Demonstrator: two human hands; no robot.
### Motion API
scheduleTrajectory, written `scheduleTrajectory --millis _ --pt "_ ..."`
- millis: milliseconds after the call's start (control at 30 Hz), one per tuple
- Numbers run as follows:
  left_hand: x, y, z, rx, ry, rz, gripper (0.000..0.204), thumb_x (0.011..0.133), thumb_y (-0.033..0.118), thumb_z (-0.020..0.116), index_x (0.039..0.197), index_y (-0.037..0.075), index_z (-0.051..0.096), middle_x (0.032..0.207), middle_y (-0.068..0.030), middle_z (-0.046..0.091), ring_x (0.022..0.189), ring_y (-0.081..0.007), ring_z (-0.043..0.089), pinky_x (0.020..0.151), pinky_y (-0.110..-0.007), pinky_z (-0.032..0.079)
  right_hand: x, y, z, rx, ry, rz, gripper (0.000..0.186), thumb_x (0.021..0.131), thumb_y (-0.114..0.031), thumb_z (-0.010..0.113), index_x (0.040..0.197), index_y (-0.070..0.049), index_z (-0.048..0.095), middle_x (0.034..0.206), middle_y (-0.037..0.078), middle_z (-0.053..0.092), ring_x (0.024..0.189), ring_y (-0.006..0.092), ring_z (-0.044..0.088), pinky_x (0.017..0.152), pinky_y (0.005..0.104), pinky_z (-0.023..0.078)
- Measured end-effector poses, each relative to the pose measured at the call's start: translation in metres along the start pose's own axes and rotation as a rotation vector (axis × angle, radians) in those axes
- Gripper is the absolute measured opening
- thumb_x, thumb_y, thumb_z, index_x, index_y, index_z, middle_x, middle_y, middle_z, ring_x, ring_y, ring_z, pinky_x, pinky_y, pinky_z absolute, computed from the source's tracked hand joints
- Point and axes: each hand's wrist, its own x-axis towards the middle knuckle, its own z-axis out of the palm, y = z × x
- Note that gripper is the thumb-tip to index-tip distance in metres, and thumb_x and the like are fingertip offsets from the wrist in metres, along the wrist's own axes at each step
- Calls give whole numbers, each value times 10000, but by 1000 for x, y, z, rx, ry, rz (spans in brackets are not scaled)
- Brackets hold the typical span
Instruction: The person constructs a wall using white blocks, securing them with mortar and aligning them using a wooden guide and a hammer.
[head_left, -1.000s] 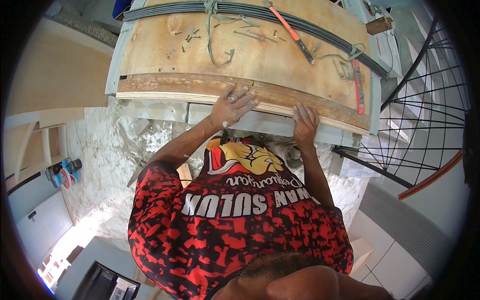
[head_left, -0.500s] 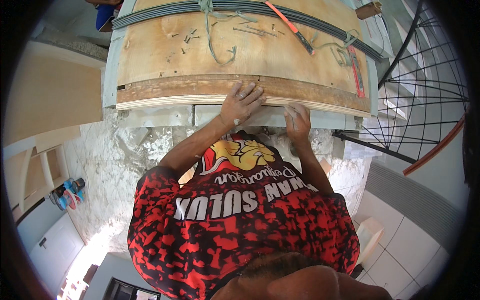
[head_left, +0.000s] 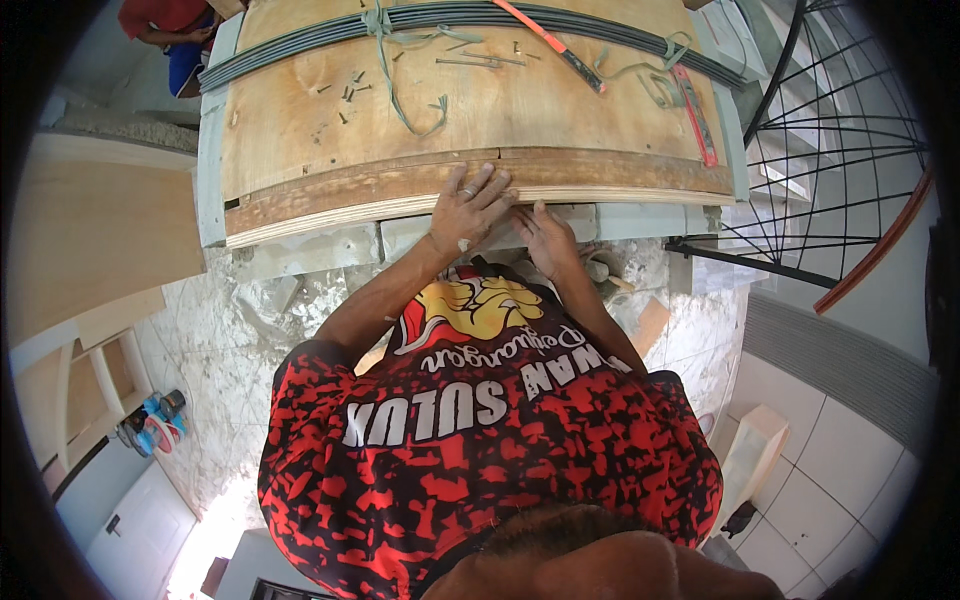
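Note:
My left hand lies flat on a weathered brown wood strip, its fingers spread over the strip's front edge; a ring shows on one finger. Beside it, my right hand is held against the pale layered plywood edge, thumb up and fingers stretched toward the left hand. Some of its fingertips are tucked under that edge and partly hidden. Neither hand holds a loose thing. The strip runs along the front of a broad plywood sheet, above pale grey blocks.
On the sheet lie bundled grey rods tied with green strips, loose nails, an orange-and-black tool and a red tool. A black metal frame stands right. Another person is at upper left.
My right hand has moved left along the plywood edge, close to my left hand, and its fingers have straightened. The left hand stays on the strip. The whole view has shifted slightly.

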Motion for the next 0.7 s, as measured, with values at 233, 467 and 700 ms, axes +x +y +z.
scheduleTrajectory --millis 233,467,700 --pt "-1 1 -1 -22 23 -1 422 773 226 597 1192 194 625 1366 -43 538 1291 -255 467 1087 -528 277 -5 -6 8 -142 41 31 507 965 -314 573 1276 64 442 1247 159 515 1108 278 542 960 391 463" --pt "-5 2 1 -11 -30 -36 429 767 206 599 1195 194 616 1372 -32 533 1291 -237 475 1086 -527 279 6 -97 85 -1337 -133 -390 312 935 -256 571 1007 37 653 750 80 665 782 206 660 691 305 522" --pt "2 6 -2 -33 -23 -68 440 713 123 636 1145 203 637 1332 -2 566 1267 -212 499 1076 -496 302 171 -135 111 -1922 107 -1136 112 831 -9 500 844 41 599 986 249 604 844 409 637 742 487 526"
